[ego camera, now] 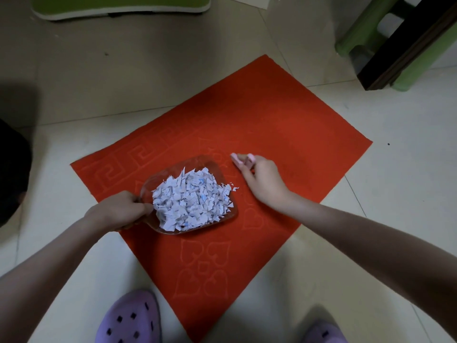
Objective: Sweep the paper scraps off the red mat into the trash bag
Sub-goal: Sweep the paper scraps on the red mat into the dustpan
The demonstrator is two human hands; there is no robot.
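Note:
A red mat (259, 125) with pressed patterns lies on the tiled floor. On it rests a clear plastic dustpan (212, 167) heaped with white paper scraps (193, 199). My left hand (118, 209) grips the dustpan's handle at its near left end. A few loose scraps (234, 188) lie on the mat just right of the pan. My right hand (259, 179) is to the right of the pan, fingers curled round a small pink tool (241, 159) whose ends stick out above the hand. A black shape (12, 169) sits at the left edge; I cannot tell what it is.
My purple slippers (133, 320) stand at the mat's near corner. A green stool (366, 33) and a dark wooden leg (405, 48) stand at the back right. A green and white object (118, 6) lies at the back left.

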